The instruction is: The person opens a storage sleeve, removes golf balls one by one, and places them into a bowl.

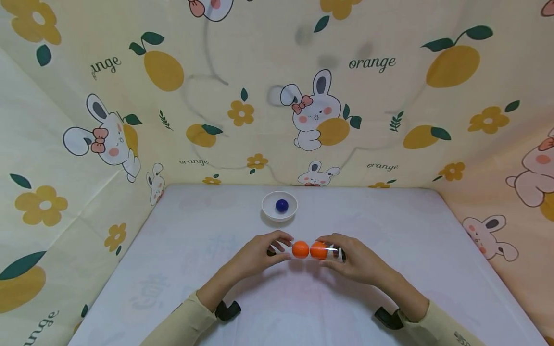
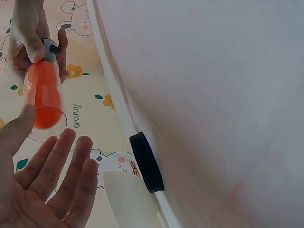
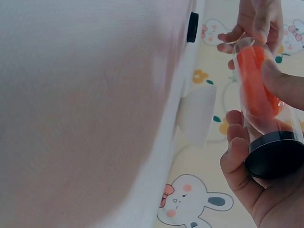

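A clear tube [image 1: 332,252] with a black base [image 3: 274,158] lies sideways between the hands, holding orange balls [image 1: 300,249]. My right hand [image 1: 357,259] grips it around the base end, thumb along one side and fingers curled under the other. At the opposite end, whose rim looks uncapped, is my left hand [image 1: 259,254]. Its thumb overlaps the rim in the left wrist view, and its fingers [image 2: 61,166] extend loosely beside it. Behind the left hand, a black round lid [image 2: 146,162] is on the table, mostly hidden in the head view.
Beyond the hands, a white bowl [image 1: 265,214] on the white table [image 1: 195,230] holds a dark blue ball [image 1: 282,205]. A patterned cloth [image 1: 259,57] hangs around the back and sides of the table. Black straps [image 1: 227,311] sit at both wrists.
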The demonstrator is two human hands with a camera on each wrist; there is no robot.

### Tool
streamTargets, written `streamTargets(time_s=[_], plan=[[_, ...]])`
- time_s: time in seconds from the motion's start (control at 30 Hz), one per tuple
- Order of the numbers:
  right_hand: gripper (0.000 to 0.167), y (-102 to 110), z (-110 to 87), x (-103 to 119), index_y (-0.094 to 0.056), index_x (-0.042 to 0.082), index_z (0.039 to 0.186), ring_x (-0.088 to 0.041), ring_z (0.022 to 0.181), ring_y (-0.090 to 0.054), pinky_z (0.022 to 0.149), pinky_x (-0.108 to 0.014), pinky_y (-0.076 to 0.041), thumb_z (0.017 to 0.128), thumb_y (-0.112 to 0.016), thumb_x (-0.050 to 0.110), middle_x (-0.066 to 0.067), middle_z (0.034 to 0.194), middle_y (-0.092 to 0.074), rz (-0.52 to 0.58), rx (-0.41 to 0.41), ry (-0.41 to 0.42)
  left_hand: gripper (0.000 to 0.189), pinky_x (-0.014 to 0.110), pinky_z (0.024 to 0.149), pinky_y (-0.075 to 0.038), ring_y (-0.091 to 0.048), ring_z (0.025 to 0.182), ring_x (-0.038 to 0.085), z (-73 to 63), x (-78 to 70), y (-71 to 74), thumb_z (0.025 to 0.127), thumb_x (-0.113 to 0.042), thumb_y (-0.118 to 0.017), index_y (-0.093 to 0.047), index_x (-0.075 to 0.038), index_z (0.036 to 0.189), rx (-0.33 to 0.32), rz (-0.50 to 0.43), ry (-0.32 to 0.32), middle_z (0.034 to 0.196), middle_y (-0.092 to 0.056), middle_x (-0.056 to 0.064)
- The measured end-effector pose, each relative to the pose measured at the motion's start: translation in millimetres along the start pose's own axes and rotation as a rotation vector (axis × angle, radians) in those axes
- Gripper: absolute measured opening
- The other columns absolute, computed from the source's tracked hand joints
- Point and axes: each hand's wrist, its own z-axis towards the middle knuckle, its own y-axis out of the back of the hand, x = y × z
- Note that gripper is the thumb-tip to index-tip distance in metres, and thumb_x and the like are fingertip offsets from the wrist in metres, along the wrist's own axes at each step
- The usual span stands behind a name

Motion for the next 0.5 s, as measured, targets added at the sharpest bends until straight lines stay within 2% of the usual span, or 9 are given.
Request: streamTargets(time_s=[0.07,0.17,0.27,0.5], plan=[[0.048,-0.2,-0.1,0.2,-0.070,0.014,0.136,-0.012,0.087,-0.065,0.075,-0.028,-0.059,0.094,-0.087,0.028,0.003,0.123,-0.075,-0.002,-0.001,0.000,0.042,0.028,0.094,-0.060,-0.070,0.107,0.010,-0.5,-0.7,0.2,0.101,-0.031,-0.079,-0.066,-0.020,0.140,0.003,-0.004,0.004,0.130,-0.074,-0.005],[0.051,-0.4,-0.3,0.7,-0.069,0.014,0.139,-0.016,0.099,-0.071,0.087,-0.037,-0.063,0.095,-0.085,0.035,0.003,0.127,-0.074,-0.014,0.004,-0.005,0.041,0.028,0.093,-0.060,-0.070,0.106,0.009,-0.7,0.1,0.1,0.101,-0.031,-0.079,-0.066,-0.022,0.139,0.004,-0.002,0.004,0.128,-0.073,-0.008],[0.055,-0.6,-0.3,1.3,-0.068,0.013,0.141,-0.020,0.111,-0.073,0.098,-0.047,-0.062,0.096,-0.084,0.038,0.003,0.131,-0.074,-0.025,0.012,-0.015,0.040,0.028,0.093,-0.060,-0.070,0.105,0.010,-1.0,0.5,0.1,0.101,-0.031,-0.078,-0.066,-0.023,0.138,0.006,-0.005,0.009,0.126,-0.073,-0.009],[0.055,-0.6,1.0,2.0,-0.067,0.013,0.142,-0.021,0.115,-0.073,0.100,-0.050,-0.061,0.096,-0.082,0.040,0.001,0.134,-0.073,-0.028,0.020,-0.026,0.041,0.030,0.094,-0.061,-0.070,0.106,0.010,-2.0,0.2,1.9,0.101,-0.030,-0.078,-0.066,-0.021,0.140,0.009,-0.012,0.008,0.126,-0.073,-0.007]])
